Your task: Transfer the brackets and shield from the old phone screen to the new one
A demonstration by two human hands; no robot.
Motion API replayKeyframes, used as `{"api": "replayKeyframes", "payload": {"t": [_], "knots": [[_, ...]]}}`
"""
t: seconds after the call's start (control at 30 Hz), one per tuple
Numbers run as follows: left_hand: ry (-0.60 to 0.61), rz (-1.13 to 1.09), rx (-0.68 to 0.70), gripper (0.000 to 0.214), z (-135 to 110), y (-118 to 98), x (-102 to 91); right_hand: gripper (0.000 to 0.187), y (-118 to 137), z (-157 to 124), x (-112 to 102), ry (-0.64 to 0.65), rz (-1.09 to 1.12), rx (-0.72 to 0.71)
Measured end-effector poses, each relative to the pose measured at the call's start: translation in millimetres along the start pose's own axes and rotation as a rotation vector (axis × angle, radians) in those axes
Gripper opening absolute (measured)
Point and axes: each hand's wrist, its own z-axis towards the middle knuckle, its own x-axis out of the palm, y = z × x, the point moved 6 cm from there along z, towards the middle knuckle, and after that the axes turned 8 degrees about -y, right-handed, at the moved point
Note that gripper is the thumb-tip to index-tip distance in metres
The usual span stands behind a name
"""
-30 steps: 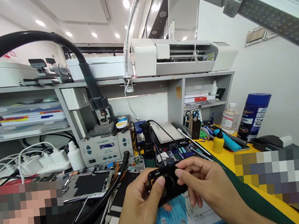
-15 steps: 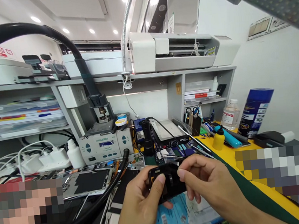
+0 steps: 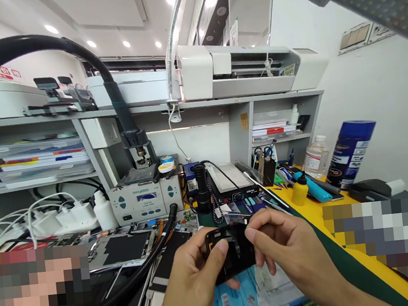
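In my left hand (image 3: 196, 264) is a glossy black phone panel (image 3: 239, 260), tilted over the bench, with a small orange mark near its left edge. The thumb presses on its face and the other fingers curl behind it. My right hand (image 3: 284, 241) is at the panel's upper right corner, thumb and index finger pinched together there. What lies between those fingertips is too small to make out. Below the panel lies a blue and white plastic packet (image 3: 239, 298) with a barcode. A dark strip stands out on the panel's face between the hands.
A grey hot-air station (image 3: 145, 197) stands behind, its black hose (image 3: 137, 279) crossing the left side over phone parts (image 3: 126, 249). A black cylinder (image 3: 202, 187) and a flat heating plate (image 3: 226, 182) are ahead. Bottles and a blue spray can (image 3: 350, 153) stand right.
The panel has tilted so its right part sits lower and more of its face shows. My right hand has shifted slightly right, still pinched. The whole view has moved a little.
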Motion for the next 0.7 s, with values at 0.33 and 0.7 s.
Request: {"api": "replayKeyframes", "payload": {"t": [0.33,0.7], "knots": [[0.062,-0.078,-0.038,0.037,-2.5,-1.6,1.9,0.035,7.0,-1.1,0.0,-0.05,0.002,0.006],[0.089,-0.139,-0.073,0.03,-1.5,0.6,2.9,0.031,6.8,-3.6,0.5,-0.058,0.04,-0.062]]}}
